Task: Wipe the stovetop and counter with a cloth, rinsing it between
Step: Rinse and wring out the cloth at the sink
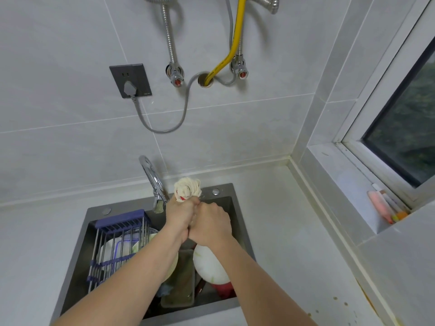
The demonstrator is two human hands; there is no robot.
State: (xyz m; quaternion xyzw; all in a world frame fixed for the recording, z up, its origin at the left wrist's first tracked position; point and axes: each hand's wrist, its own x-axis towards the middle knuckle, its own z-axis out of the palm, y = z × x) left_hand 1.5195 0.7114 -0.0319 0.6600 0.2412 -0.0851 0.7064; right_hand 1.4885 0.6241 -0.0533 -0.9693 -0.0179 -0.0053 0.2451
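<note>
A person's two hands meet over a dark kitchen sink [237, 217], wringing a cream cloth [187, 189]. The left hand [179, 216] has its fingers curled tight around the twisted cloth, whose bunched end pokes up above the fist, just right of the chrome tap [153, 182]. The right hand [209, 223] is clenched too and pressed against the left; it seems to grip the lower part of the cloth, though that part is hidden between the fists. Both forearms reach in from the lower edge of the view. In the sink below lie a white plate [208, 264], a red item [222, 289] and a rectangular dish [181, 285], and a wire rack with blue ends [117, 241] spans the left side. The pale bench [282, 231] surrounds the sink, spotted with brown stains at lower right. On the tiled wall hang a grey socket with a plug [130, 81], two valves and a yellow hose [235, 41]. Coloured pens [388, 205] rest on the window ledge at right.
</note>
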